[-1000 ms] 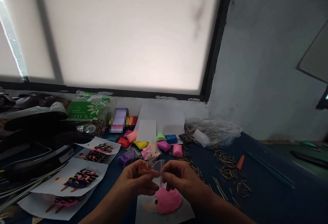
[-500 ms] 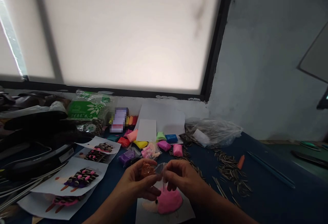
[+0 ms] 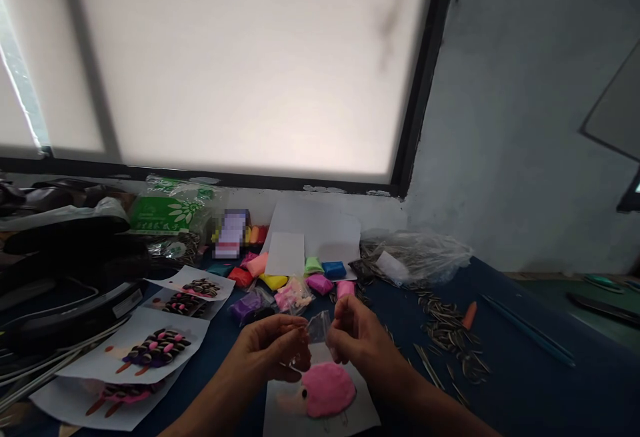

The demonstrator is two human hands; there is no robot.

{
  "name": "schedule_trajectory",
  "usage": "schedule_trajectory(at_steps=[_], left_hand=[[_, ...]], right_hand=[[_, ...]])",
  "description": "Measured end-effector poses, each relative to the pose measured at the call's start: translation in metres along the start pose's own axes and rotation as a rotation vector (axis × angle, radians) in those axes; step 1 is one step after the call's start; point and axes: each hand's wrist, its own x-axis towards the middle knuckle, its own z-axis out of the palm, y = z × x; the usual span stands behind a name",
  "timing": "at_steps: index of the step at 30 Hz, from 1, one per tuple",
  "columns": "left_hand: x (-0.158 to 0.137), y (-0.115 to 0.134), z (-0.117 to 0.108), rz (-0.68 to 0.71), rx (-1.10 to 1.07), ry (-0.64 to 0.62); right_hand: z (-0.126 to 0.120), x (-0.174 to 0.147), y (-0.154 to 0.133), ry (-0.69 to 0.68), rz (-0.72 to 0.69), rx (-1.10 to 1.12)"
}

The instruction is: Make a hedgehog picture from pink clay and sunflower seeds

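Observation:
My left hand [image 3: 280,347] is closed around a small clear plastic bag [image 3: 319,328], whose loose open end sticks out to the right. The orange-brown clay seen in it earlier is now mostly covered by my fingers. Close beside that end, my right hand [image 3: 353,334] has its thumb and fingers pinched together; what they hold, if anything, is hidden. Below both hands lies a white sheet [image 3: 290,424] with a pink clay hedgehog body [image 3: 330,389], a pale snout and a black eye. Small legs are drawn under the body.
Finished hedgehog cards [image 3: 150,350] with seed spines overlap on the left. Behind my hands lie several bright clay packets [image 3: 320,283]. Sunflower seeds [image 3: 450,330], an orange stick-like piece [image 3: 470,315] and a blue tool [image 3: 530,330] are on the right. A seed bag [image 3: 165,214] stands at the back left.
My right hand has moved slightly up and right, away from my left hand. The bag's end now shows between them, and my left fingers have closed further over the clay.

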Motion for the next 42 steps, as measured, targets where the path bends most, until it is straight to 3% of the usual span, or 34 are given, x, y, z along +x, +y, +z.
schedule_trajectory(at_steps=[3, 13, 21, 28, 42], left_hand=[[0.002, 0.000, -0.006, -0.018, 0.011, 0.028], [0.001, -0.004, -0.003, -0.023, 0.021, -0.004], [0.007, -0.013, -0.012, -0.009, -0.033, -0.033], [0.010, -0.014, -0.013, 0.016, -0.047, -0.098], [0.008, -0.013, -0.008, 0.064, 0.004, -0.131]], right_hand=[[-0.001, 0.001, 0.003, -0.025, -0.066, -0.026], [-0.002, 0.005, 0.013, -0.100, -0.066, -0.028], [0.001, 0.001, 0.012, -0.021, -0.143, -0.103], [0.000, 0.005, 0.012, -0.071, -0.078, -0.015], [-0.001, 0.002, 0.010, -0.117, -0.076, 0.001]])
